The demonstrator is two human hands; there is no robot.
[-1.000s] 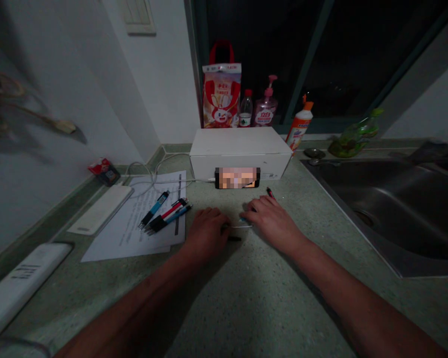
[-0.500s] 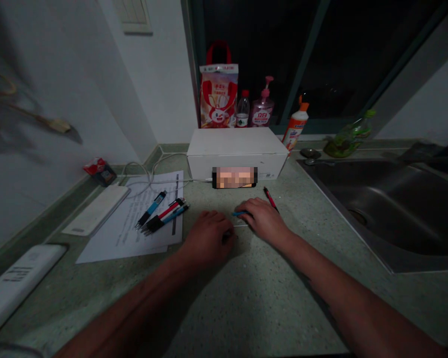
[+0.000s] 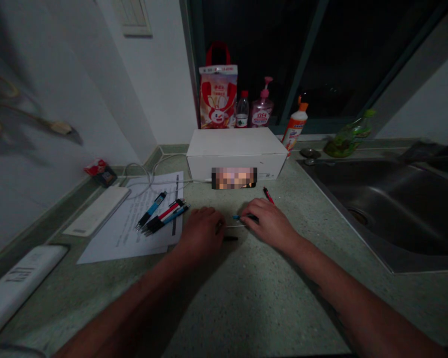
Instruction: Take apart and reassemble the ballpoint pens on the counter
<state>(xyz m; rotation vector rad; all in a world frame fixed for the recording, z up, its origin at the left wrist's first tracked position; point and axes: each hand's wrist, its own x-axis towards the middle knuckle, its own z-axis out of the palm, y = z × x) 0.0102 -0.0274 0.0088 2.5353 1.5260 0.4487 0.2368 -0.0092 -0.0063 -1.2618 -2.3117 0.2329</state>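
Note:
My left hand (image 3: 203, 229) is low over the counter (image 3: 246, 298) with its fingers curled; what they hold, if anything, is hidden. A dark, slim piece (image 3: 230, 238) lies beside its fingertips. My right hand (image 3: 267, 220) is closed on a blue and black pen part (image 3: 239, 217), its blue end pointing left. A thin pale strip (image 3: 235, 226) shows between the hands. Just behind my right hand is a red and black pen (image 3: 268, 195). Several blue, red and black pens (image 3: 162, 219) rest on printed paper (image 3: 134, 243) left of my left hand.
A phone (image 3: 234, 178) with a white cable leans on a white box (image 3: 237, 149). Behind stand a red bag (image 3: 218, 99) and bottles (image 3: 261, 112). The sink (image 3: 395, 209) is at right. A white slab (image 3: 97, 211) and a power strip (image 3: 22, 278) lie left.
My left hand has shifted left, away from my right hand, and the dark piece beside it has come into view. My right hand has moved only slightly and still grips the blue and black part.

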